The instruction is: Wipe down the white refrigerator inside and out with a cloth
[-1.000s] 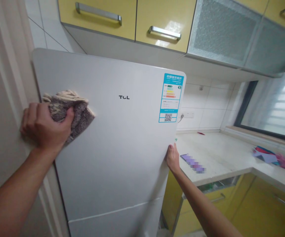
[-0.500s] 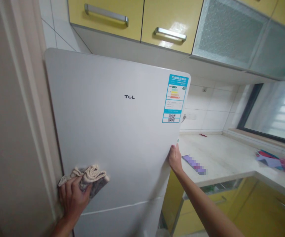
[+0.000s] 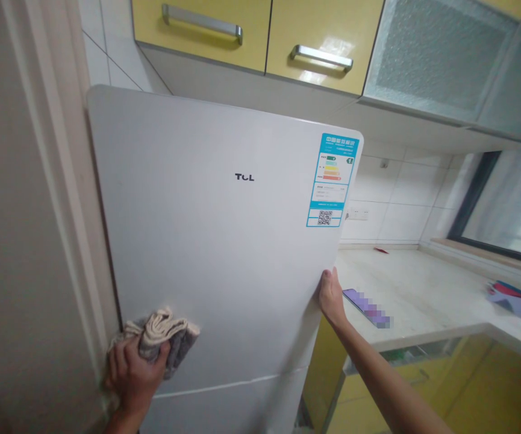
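Observation:
A white fridge door [image 3: 224,253] with a small dark logo and a blue energy label [image 3: 332,179] fills the middle of the view. My left hand [image 3: 134,377] is closed on a bunched beige and grey cloth [image 3: 163,337], pressed against the door's lower left part near the hinge side. My right hand [image 3: 331,296] grips the door's right edge, fingers wrapped behind it, just below the label.
A pale wall and door frame [image 3: 38,241] stand close on the left. Yellow wall cabinets [image 3: 260,30] with metal handles hang above. To the right runs a light countertop [image 3: 423,289] with a flat purple object [image 3: 366,306] and coloured papers [image 3: 517,296]; a window sits beyond.
My left hand swept the cloth from the door's upper left down to its lower left, then stayed there. My right hand kept its grip on the door edge. The view shifted slightly.

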A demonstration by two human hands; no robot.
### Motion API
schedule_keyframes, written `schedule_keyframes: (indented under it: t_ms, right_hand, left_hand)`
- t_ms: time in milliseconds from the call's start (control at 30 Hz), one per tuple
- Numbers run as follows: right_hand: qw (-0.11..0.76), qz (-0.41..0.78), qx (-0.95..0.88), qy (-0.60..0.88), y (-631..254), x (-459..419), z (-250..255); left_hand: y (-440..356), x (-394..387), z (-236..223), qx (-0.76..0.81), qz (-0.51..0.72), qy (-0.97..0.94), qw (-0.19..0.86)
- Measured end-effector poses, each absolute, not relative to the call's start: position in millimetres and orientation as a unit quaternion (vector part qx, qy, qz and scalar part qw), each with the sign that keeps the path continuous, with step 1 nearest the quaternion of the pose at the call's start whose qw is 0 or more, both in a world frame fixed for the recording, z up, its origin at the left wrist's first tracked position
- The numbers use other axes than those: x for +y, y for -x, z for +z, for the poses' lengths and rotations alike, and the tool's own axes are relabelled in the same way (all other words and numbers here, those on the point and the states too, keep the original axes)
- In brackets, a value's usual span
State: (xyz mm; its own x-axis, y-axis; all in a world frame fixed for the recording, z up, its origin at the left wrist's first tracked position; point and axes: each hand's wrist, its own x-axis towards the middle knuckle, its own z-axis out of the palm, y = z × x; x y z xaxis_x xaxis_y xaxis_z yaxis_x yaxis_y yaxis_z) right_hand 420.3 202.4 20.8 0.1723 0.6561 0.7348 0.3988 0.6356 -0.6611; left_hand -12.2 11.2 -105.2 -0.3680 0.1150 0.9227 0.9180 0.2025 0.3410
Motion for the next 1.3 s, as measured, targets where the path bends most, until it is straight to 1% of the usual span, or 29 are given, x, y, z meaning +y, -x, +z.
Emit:
schedule_keyframes:
  t_ms: [67,100,167,233,333,433,567,633,667,700,767,800,867,900,967,1000,1033,1067,1100,1133,1167,1233,1300]
  right_hand:
    - [0.641,0.099,-0.638,0.415,-421,203,21]
    - [0.639,0.102,-0.638,0.417,-421,203,21]
    - [0.634,0.109,-0.637,0.425,-422,203,21]
    - [0.632,0.114,-0.636,0.428,-422,202,22]
    - [0.632,0.117,-0.638,0.425,-422,202,22]
    - [0.629,0.118,-0.638,0.428,-423,203,22]
    - [0.626,0.118,-0.64,0.431,-425,206,21]
    - [0.624,0.12,-0.638,0.434,-426,207,21]
    - [0.625,0.121,-0.637,0.435,-426,206,21]
    - [0.625,0.122,-0.637,0.435,-426,206,21]
    - [0.628,0.122,-0.638,0.429,-425,205,21]
    - [0.629,0.122,-0.638,0.427,-425,204,22]
    - [0.629,0.122,-0.637,0.428,-425,203,22]
    - [0.626,0.124,-0.638,0.43,-426,204,21]
    - [0.621,0.127,-0.644,0.429,-427,205,21]
    - [0.621,0.128,-0.648,0.422,-428,206,21]
    - [0.622,0.128,-0.652,0.414,-428,207,21]
    - [0.625,0.126,-0.656,0.405,-428,207,21]
    - [0.628,0.124,-0.657,0.398,-428,207,21]
    - [0.63,0.123,-0.657,0.395,-428,207,22]
    - [0.631,0.122,-0.657,0.394,-427,206,22]
    - [0.629,0.123,-0.655,0.4,-427,205,23]
    - [0.627,0.127,-0.652,0.407,-426,203,23]
  left_hand:
    - [-7,-1,-150,-0.715,-0.511,0.352,0.321]
    - [-17,-6,-161,-0.728,-0.527,0.33,0.29]
    - [-36,-12,-163,-0.726,-0.562,0.31,0.247]
    - [-48,-11,-146,-0.706,-0.59,0.309,0.24]
    - [-46,3,-100,-0.683,-0.606,0.311,0.263]
    - [-26,23,-28,-0.667,-0.615,0.303,0.292]
    - [-1,41,92,-0.625,-0.6,0.32,0.383]
    - [5,44,130,-0.604,-0.569,0.35,0.434]
    - [6,45,136,-0.596,-0.545,0.368,0.46]
    - [7,45,133,-0.586,-0.518,0.389,0.486]
    - [8,42,97,-0.561,-0.457,0.438,0.533]
    - [9,38,66,-0.537,-0.435,0.464,0.555]
    - [10,27,-8,-0.506,-0.372,0.531,0.569]
    - [11,20,-47,-0.508,-0.325,0.571,0.557]
    - [15,6,-115,-0.528,-0.287,0.614,0.512]
    - [18,1,-139,-0.523,-0.286,0.634,0.492]
    - [21,-2,-154,-0.517,-0.296,0.647,0.476]
    - [23,-3,-158,-0.519,-0.319,0.649,0.455]
    - [25,-2,-151,-0.525,-0.348,0.64,0.44]
    - [26,1,-133,-0.534,-0.381,0.62,0.429]
    - [26,6,-103,-0.544,-0.416,0.59,0.427]
    - [19,20,-18,-0.55,-0.466,0.531,0.446]
    - [10,34,88,-0.539,-0.522,0.478,0.456]
